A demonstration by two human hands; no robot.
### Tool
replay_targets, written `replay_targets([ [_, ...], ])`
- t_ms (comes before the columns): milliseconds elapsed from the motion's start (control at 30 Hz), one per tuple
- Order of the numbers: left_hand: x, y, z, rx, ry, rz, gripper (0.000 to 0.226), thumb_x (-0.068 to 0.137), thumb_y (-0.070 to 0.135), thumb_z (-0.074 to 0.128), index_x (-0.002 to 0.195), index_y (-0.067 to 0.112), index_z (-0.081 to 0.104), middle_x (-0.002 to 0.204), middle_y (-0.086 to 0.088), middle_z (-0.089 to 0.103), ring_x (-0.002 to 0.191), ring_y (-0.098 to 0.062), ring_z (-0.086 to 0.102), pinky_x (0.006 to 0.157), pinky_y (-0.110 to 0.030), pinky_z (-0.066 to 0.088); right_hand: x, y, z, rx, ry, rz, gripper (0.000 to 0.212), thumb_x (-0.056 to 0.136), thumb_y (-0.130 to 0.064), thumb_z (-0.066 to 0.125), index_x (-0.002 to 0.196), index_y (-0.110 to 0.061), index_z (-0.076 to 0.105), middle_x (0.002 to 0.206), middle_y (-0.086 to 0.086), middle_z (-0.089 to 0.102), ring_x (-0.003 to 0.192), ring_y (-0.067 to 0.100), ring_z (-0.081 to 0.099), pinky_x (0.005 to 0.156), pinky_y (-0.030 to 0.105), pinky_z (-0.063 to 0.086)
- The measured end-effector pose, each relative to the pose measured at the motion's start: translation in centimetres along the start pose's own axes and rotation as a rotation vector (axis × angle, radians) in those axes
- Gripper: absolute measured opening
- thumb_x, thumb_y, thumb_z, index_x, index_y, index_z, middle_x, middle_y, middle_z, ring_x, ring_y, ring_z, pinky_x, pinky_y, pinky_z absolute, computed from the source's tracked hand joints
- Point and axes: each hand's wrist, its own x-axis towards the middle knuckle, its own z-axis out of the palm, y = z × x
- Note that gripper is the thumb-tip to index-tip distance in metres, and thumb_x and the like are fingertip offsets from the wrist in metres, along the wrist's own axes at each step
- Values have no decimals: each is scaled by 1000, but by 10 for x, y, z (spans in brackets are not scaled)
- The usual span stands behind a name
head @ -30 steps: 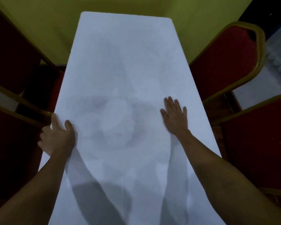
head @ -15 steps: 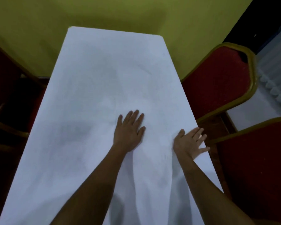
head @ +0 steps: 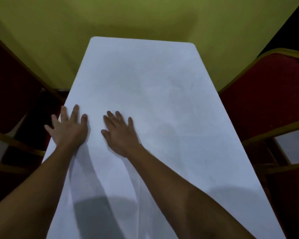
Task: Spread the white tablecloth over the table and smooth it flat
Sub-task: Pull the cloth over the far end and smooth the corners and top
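Observation:
The white tablecloth (head: 155,94) covers the whole long table, from the near end to the rounded far corners. My left hand (head: 68,126) lies flat, palm down, at the table's left edge, its outer fingers reaching over the side. My right hand (head: 119,131) rests flat beside it, fingers spread, left of the table's middle. Neither hand holds anything. Soft folds run in the cloth under and between my forearms; the far half looks smooth.
Red padded chairs with gold frames stand close on both sides: one on the left (head: 12,94) and two on the right (head: 266,100) (head: 293,195). A yellow-green wall (head: 128,19) rises just past the table's far end.
Both hands have slid from the table's right side over to its left side, staying flat on the cloth. The view has turned left with them.

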Motion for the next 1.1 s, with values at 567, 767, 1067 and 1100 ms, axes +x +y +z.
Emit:
replay_targets([
  [567, 6, -9, 1, -16, -8, -11, 81, 90, 68, 25, 152, 18, 7, 148, -27, 25, 128, -49, 34, 104, -58, 29, -36, 238, -67, -131, 130, 625, 51, 99, -46, 22, 149, -37, 17, 162, -5, 11, 148, 25, 10, 116, 54, 11],
  [767, -19, -25, -10, -57, -62, 26, 69, 93, 63, 23, 151, 30, 7, 143, -28, 31, 120, -53, 43, 100, -59, 36, -115, 253, -78, 7, 210, 1079, 56, 101, -42, 17, 153, -23, 6, 162, -3, 1, 149, 24, 0, 117, 57, 4],
  [1067, -120, -71, -24, -105, -77, -73, 59, 96, 57, 22, 150, 37, 10, 141, -26, 39, 122, -50, 44, 101, -57, 36, -151, -68, 23, 108, 27, 230, 61, 97, -42, 24, 151, -15, 18, 161, 4, 11, 149, 26, 6, 116, 57, 4],
  [1100, -130, -78, -25, -100, -72, -66, 58, 96, 57, 20, 150, 37, 10, 141, -25, 41, 122, -50, 45, 101, -58, 37, -164, -89, 36, 44, -29, 105, 60, 97, -42, 28, 151, -16, 20, 161, 3, 14, 149, 25, 9, 117, 58, 7],
])
